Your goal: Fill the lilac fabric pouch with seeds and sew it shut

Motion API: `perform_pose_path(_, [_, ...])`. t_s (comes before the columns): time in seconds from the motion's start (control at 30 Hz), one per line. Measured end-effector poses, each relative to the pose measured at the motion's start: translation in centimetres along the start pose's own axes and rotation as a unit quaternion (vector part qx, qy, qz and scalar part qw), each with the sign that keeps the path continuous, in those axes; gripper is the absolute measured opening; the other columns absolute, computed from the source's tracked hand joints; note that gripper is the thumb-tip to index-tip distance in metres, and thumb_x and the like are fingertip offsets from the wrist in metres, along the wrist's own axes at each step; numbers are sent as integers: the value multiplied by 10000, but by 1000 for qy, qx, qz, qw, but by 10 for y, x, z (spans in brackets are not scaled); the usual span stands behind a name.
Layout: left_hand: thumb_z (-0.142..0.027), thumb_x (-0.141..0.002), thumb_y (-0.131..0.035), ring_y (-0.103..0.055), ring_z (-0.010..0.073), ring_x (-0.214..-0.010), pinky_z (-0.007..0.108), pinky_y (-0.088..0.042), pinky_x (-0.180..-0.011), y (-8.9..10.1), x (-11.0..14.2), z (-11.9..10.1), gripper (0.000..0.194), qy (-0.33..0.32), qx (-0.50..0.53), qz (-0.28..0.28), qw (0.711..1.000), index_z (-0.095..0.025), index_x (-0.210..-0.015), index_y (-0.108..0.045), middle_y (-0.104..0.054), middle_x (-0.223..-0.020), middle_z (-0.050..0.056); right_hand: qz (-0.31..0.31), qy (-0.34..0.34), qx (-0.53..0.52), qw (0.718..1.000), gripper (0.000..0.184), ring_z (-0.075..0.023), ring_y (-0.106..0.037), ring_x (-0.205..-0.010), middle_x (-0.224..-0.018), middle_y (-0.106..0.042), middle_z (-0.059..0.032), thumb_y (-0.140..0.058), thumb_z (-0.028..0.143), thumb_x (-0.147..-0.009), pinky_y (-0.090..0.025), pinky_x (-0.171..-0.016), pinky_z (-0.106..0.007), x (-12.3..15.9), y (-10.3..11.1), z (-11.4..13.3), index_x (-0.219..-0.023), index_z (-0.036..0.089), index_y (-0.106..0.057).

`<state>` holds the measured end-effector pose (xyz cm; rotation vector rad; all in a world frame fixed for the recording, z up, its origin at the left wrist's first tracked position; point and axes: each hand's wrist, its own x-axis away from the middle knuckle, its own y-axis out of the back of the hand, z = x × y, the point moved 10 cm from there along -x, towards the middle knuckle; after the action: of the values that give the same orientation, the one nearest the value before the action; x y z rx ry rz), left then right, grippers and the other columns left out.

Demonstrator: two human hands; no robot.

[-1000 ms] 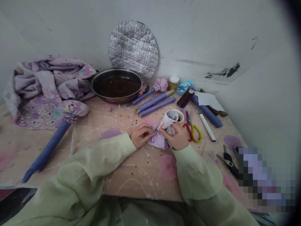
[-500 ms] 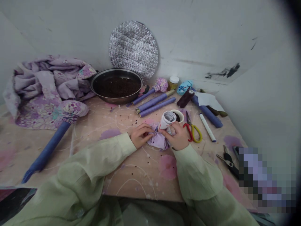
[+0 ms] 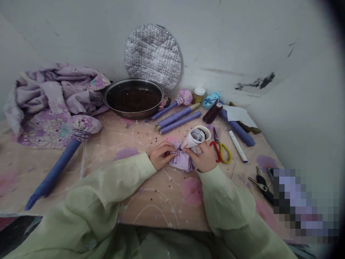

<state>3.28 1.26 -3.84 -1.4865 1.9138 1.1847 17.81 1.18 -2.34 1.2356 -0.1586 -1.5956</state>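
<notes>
My left hand point(image 3: 161, 155) is clamped on the gathered neck of a lilac cloth bundle point(image 3: 181, 162) on the tabletop point(image 3: 151, 205), and my right hand point(image 3: 202, 157) grips a rolled paper cone point(image 3: 192, 139), its tip at the bundle, its wide end just before a white cup point(image 3: 206, 133)

You can read no text, label, brand or number anywhere around your grip. The white marker point(image 3: 237, 146) off to the side of your right hand point(image 3: 202, 157) shows no legible print on its barrel, and the small white-lidded jar point(image 3: 199, 95) beyond your grip shows none either; anything on them is too blurred to tell.
</notes>
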Motion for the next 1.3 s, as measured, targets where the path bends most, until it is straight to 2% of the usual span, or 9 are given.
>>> perform_pose_path(0.13, [-213, -786, -644, -582, 98, -704, 212, -503, -605, 0, 0, 1, 102, 6, 5, -1, 1000, -124, -831, -624, -606, -793, 55, -1, -18, -12, 1000, 234, -220, -628, -776, -768, -664, -37, -625, 445, -746, -467, -744, -371, -1, 2, -2, -779, 214, -614])
perform_pose_path(0.27, [-206, -788, -641, -584, 101, -716, 214, -506, -615, -1, 1, 2, 97, 6, 5, 2, 1000, -122, -834, -627, -605, -798, 58, 4, 7, -14, 1000, 251, -218, -634, -765, -792, -678, -49, -624, 432, -752, -464, -719, -365, -3, 1, 6, -832, 194, -611])
perform_pose_path(0.4, [-191, -783, -644, -584, 99, -713, 202, -503, -603, -1, 1, 1, 95, 4, 5, 5, 1000, -118, -841, -627, -603, -795, 59, -20, 15, -18, 1000, 208, -210, -635, -742, -741, -670, -43, -622, 395, -762, -466, -702, -358, -3, 6, 9, -785, 188, -610])
perform_pose_path(0.83, [-205, -787, -642, -592, 104, -722, 219, -512, -622, 3, 0, 0, 98, 2, -1, -11, 1000, -122, -834, -623, -607, -801, 58, 6, -12, -35, 999, 193, -199, -623, -725, -726, -688, -23, -606, 405, -763, -467, -744, -384, -6, 2, 6, -762, 215, -641])
perform_pose_path(1.0, [-208, -782, -649, -595, 109, -725, 225, -516, -625, 5, -1, -1, 103, -2, -2, -19, 1000, -121, -828, -619, -609, -789, 56, -7, -20, -40, 999, 186, -193, -617, -701, -675, -678, -9, -616, 405, -760, -469, -759, -378, -6, 6, 5, -720, 226, -646])
perform_pose_path(1.13, [-196, -776, -654, -593, 108, -723, 223, -511, -626, 7, -1, -2, 101, -9, -1, -28, 1000, -118, -831, -619, -607, -788, 57, 6, -11, -35, 999, 187, -193, -619, -697, -665, -672, -14, -607, 394, -768, -468, -736, -376, -6, 2, 6, -720, 217, -644])
perform_pose_path(1.3, [-199, -785, -645, -591, 105, -712, 218, -504, -616, 9, 0, -5, 95, -19, -8, -30, 999, -126, -841, -622, -609, -791, 55, 1, 26, -43, 999, 156, -203, -633, -755, -734, -684, -26, -605, 364, -772, -455, -780, -398, -3, 1, 10, -718, 219, -628])
